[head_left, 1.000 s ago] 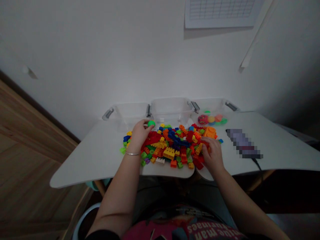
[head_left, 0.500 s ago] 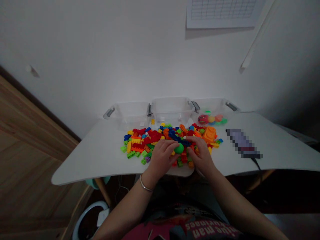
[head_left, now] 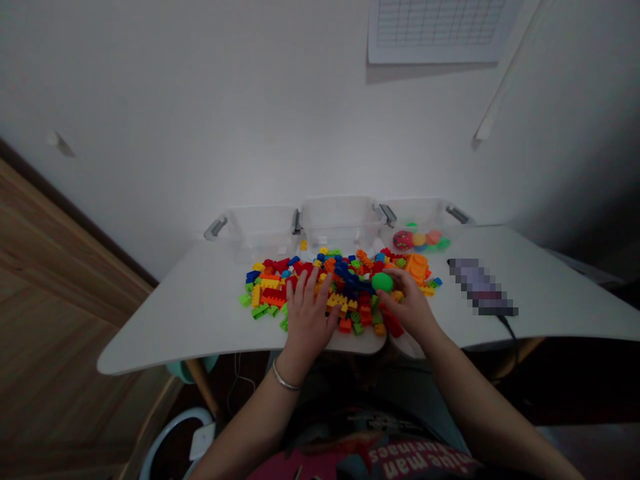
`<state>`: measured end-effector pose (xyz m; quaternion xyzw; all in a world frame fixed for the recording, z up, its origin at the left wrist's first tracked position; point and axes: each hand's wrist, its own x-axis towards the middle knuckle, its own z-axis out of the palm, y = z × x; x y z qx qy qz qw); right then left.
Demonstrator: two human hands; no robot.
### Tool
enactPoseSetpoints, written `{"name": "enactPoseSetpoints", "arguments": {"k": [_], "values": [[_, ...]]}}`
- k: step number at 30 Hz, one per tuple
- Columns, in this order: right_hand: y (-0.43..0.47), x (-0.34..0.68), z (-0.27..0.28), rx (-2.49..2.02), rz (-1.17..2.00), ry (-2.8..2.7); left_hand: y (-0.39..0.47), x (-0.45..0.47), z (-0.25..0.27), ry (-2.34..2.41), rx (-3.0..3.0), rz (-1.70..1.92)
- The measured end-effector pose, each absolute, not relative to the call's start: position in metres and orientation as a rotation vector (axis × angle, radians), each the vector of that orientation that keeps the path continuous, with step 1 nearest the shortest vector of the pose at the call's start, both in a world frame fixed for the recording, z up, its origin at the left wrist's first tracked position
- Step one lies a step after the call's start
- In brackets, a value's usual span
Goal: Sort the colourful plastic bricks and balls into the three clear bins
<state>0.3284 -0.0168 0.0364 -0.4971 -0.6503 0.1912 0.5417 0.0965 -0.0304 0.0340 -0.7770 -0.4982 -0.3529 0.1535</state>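
A green ball is gripped between the thumb and fingers of my right hand, just above the right part of a pile of toy bricks. My left hand lies with fingers spread over the left-middle of the pile and holds nothing. Between the hands are dark blue pieces and a yellow brick. Red bricks lie left of my left hand, and a large orange brick sits behind my right hand. The bricks under both hands are partly hidden.
Three clear plastic bins stand against the wall: a left bin, a middle bin and a right bin with several colourful balls inside. A phone-like device with a cable lies on the white table to the right.
The green ball has passed from my left hand to my right and moved rightward. My left hand has let go, shifted left and spread its fingers.
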Motion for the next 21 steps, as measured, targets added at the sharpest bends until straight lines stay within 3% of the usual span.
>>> {"name": "enactPoseSetpoints", "arguments": {"k": [12,21], "values": [[0.087,0.424,0.081,-1.343,-0.088,-1.121,-0.028,0.086,0.012,-1.642,-2.080,-0.849],[0.148,0.441,0.095,-1.521,-0.080,-1.264,-0.025,0.088,0.011,-1.603,-2.153,-0.806]]}}
